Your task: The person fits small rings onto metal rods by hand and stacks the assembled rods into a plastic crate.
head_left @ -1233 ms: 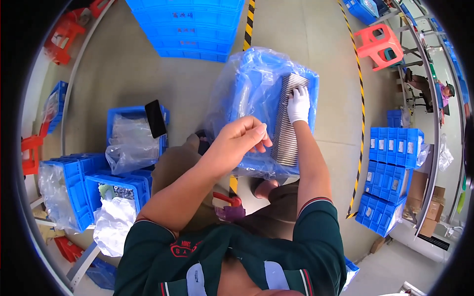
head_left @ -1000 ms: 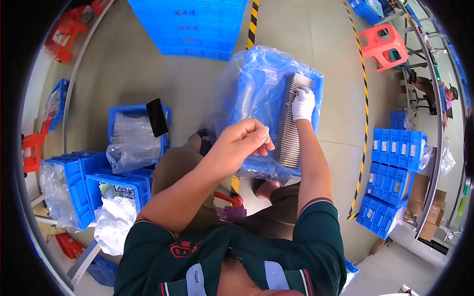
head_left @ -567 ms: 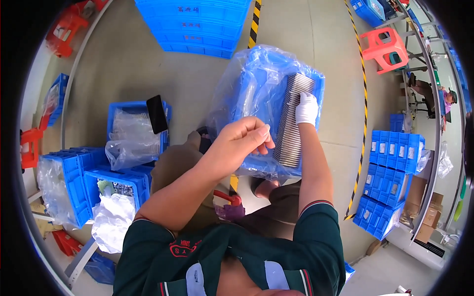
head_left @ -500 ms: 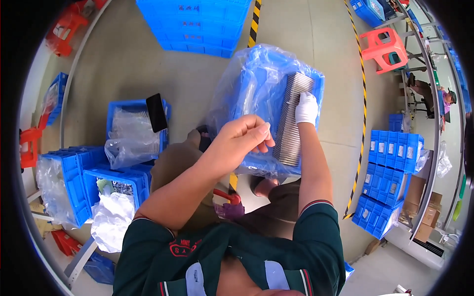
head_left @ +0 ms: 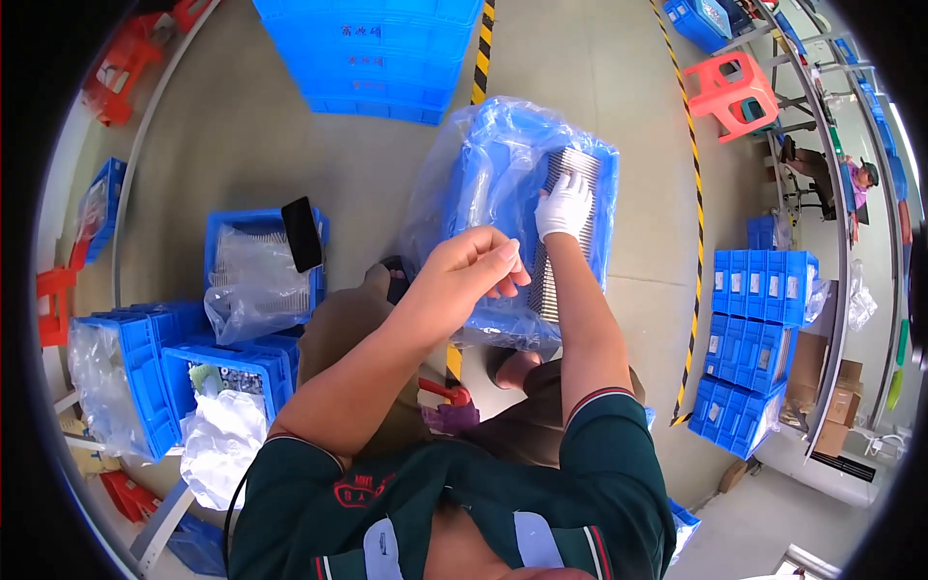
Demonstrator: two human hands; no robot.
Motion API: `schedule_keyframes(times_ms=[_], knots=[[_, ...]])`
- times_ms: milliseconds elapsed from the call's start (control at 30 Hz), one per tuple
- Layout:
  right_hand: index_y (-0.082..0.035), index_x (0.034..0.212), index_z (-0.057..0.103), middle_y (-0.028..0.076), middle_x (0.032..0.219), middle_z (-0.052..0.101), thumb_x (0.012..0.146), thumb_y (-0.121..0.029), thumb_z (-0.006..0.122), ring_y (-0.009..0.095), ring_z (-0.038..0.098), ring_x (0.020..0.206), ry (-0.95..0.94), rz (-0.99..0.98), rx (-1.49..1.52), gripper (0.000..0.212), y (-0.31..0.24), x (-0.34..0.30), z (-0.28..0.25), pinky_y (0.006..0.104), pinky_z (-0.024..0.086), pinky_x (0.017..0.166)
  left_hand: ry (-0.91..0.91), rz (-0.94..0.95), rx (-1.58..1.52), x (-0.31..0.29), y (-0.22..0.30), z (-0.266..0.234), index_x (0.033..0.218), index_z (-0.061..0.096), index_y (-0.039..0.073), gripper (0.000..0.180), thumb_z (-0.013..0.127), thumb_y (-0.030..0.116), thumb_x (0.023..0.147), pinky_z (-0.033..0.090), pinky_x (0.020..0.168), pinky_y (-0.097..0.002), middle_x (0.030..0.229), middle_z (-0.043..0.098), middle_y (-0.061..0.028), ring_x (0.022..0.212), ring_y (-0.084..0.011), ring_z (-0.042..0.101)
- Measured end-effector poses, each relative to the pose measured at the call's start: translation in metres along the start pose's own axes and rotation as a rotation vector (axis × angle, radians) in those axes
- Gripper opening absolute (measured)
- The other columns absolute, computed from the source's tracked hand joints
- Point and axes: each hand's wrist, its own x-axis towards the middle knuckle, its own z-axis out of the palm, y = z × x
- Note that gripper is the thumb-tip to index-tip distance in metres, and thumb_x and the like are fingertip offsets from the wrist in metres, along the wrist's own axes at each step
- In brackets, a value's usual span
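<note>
A blue plastic crate [head_left: 607, 208], lined with clear plastic film [head_left: 440, 179], sits in front of me. Along its right side runs a long row of thin, silvery metal pieces [head_left: 544, 295], packed tightly on edge. My right hand [head_left: 565, 205], in a white glove, lies over the upper part of this row with its fingers stretched out and touching the pieces. Bare, my left hand [head_left: 476, 274] hovers over the crate's near left part. Its fingers are curled in and its thumb is pressed to them; whether something small is between them is hidden.
At left, another crate [head_left: 211, 237] holds film-covered pieces, with a black phone [head_left: 302, 235] on its edge. Stacked blue crates stand ahead [head_left: 372, 58] and at right [head_left: 749, 348]. A red stool [head_left: 735, 92] stands far right, beyond striped floor tape [head_left: 698, 242]; a person sits farther off.
My right hand has shifted left onto the row of metal pieces, and its fingers are more spread. My left hand keeps nearly the same place and curl. The whole view has shifted slightly.
</note>
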Motion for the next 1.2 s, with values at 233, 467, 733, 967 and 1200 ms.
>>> schedule_keyframes(times_ms=[233, 467, 733, 967, 1200], knots=[[0.000, 0.098, 0.051, 0.016, 0.111, 0.047, 0.070, -0.028, 0.064, 0.029, 0.042, 0.107, -0.047, 0.081, -0.007, 0.041, 0.001, 0.003, 0.008, 0.0405, 0.031, 0.093, 0.012, -0.002, 0.009, -0.001, 0.003, 0.000, 0.088, 0.053, 0.004, 0.020, 0.045, 0.022, 0.090, 0.040, 0.068, -0.0222, 0.081, 0.058, -0.0046, 0.073, -0.0089, 0.050], [0.000, 0.093, 0.052, 0.016, 0.107, 0.049, 0.071, -0.024, 0.063, 0.030, 0.044, 0.105, 0.010, 0.137, 0.139, 0.034, 0.005, 0.022, 0.018, 0.0401, 0.034, 0.090, 0.020, -0.014, 0.022, 0.001, -0.001, 0.002, 0.086, 0.052, 0.005, 0.020, 0.044, 0.022, 0.090, 0.040, 0.068, -0.0243, 0.082, 0.058, -0.0062, 0.073, -0.0107, 0.051], [0.000, 0.091, 0.052, 0.016, 0.101, 0.052, 0.070, -0.019, 0.062, 0.031, 0.048, 0.102, 0.004, 0.032, 0.173, 0.030, 0.018, 0.022, -0.006, 0.0378, 0.039, 0.087, 0.012, 0.010, 0.067, 0.005, 0.000, 0.002, 0.084, 0.052, 0.006, 0.021, 0.043, 0.024, 0.090, 0.040, 0.068, -0.0255, 0.083, 0.059, -0.0072, 0.072, -0.0120, 0.052], [-0.006, 0.101, 0.056, 0.014, 0.101, 0.058, 0.074, -0.016, 0.058, 0.031, 0.055, 0.091, 0.087, -0.036, 0.212, 0.029, 0.134, -0.041, -0.105, 0.0386, 0.046, 0.077, 0.017, 0.040, -0.006, 0.011, -0.007, 0.001, 0.082, 0.055, 0.005, 0.022, 0.049, 0.025, 0.088, 0.040, 0.063, -0.0220, 0.074, 0.057, -0.0030, 0.064, -0.0082, 0.049], [-0.003, 0.096, 0.060, 0.013, 0.084, 0.062, 0.077, -0.019, 0.056, 0.026, 0.059, 0.080, -0.344, 0.744, 0.457, 0.025, 0.248, -0.275, -0.167, 0.0338, 0.046, 0.073, 0.051, 0.047, 0.051, 0.025, -0.026, -0.007, 0.085, 0.056, 0.006, 0.020, 0.055, 0.026, 0.085, 0.040, 0.057, -0.0223, 0.073, 0.058, -0.0037, 0.062, -0.0094, 0.051]])
